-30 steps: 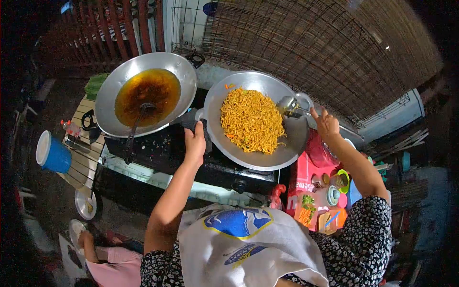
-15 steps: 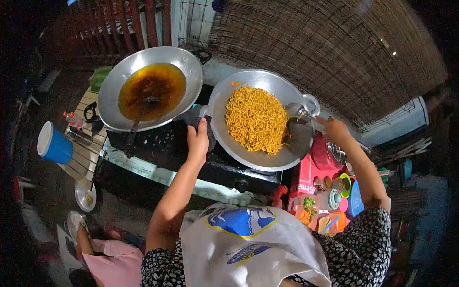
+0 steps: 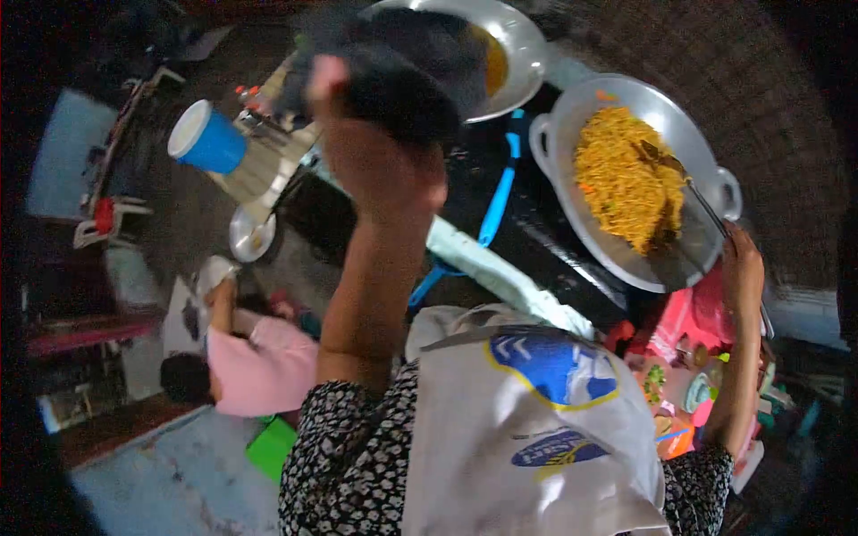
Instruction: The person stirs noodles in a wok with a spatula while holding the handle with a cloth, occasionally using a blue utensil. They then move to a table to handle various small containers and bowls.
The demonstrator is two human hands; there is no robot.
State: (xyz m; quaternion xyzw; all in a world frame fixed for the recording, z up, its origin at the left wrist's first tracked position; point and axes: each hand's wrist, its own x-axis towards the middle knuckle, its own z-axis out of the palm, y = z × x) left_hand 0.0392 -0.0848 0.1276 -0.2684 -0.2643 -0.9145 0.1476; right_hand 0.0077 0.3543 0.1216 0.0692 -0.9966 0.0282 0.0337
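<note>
In the head view my left hand is raised, smeared by motion, with a dark cloth in its grip. Hand and cloth are in front of the wok of oil and hide most of it. My right hand is closed around the long handle of a spatula. Its blade lies on the fried noodles in the second wok. A loop handle of that wok, on its left side, is bare.
A blue-handled utensil lies on the black stove. Left stand a blue tub and a slatted table. Seasoning containers are at the right. A person in pink sits low at the left.
My left hand has left the noodle wok's handle and swung left with the cloth. My right hand has come down, the spatula blade now on the noodles. The view has turned left.
</note>
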